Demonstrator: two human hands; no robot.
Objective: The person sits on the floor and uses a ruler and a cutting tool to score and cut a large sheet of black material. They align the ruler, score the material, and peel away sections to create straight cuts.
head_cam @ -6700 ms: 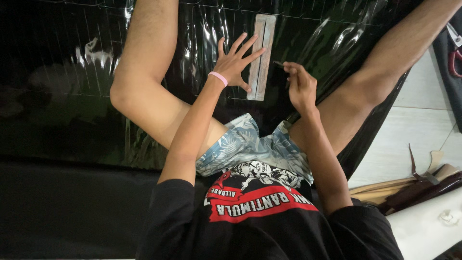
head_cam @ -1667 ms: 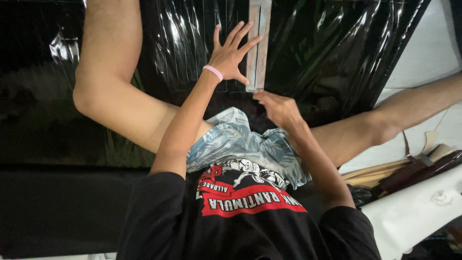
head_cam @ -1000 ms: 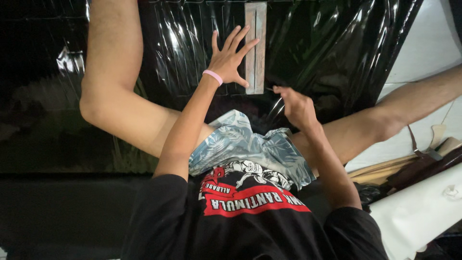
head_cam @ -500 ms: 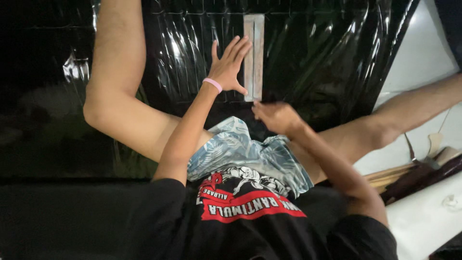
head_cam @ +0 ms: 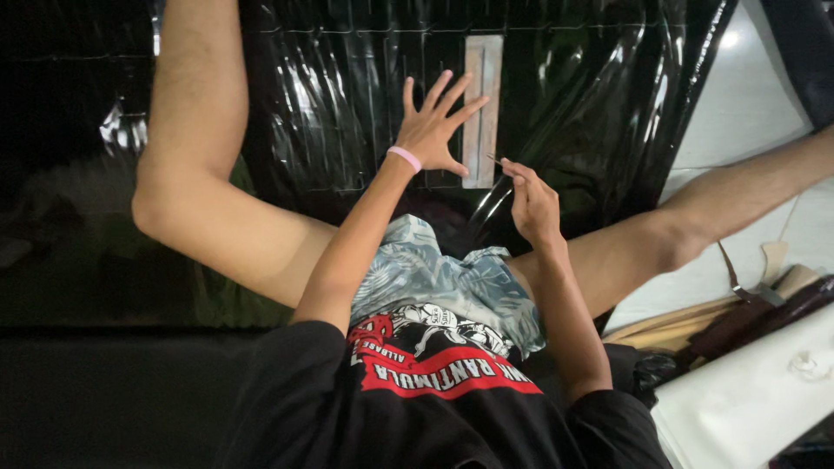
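Pressing left hand (head_cam: 434, 130) on ruler (head_cam: 482, 108), black sheet (head_cam: 599, 95)

- The plastic sheet (head_cam: 347, 113) is shiny black.
- The ruler (head_cam: 482, 104) is pale silver-grey.
- The wristband (head_cam: 404, 158) is pink.
- The shorts (head_cam: 434, 278) are light blue with a leaf pattern.
- The shirt (head_cam: 417, 417) is black with a red and white picture.

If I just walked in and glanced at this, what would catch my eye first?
Most likely the big sheet of glossy black plastic film spread over the floor between the seated person's bare legs. At its middle lies a long, pale flat ruler, with the left hand, fingers splayed and a pink wristband behind it, pressed on the film just beside it. The right hand pinches a thin, dark tool I cannot identify near the ruler's lower end.
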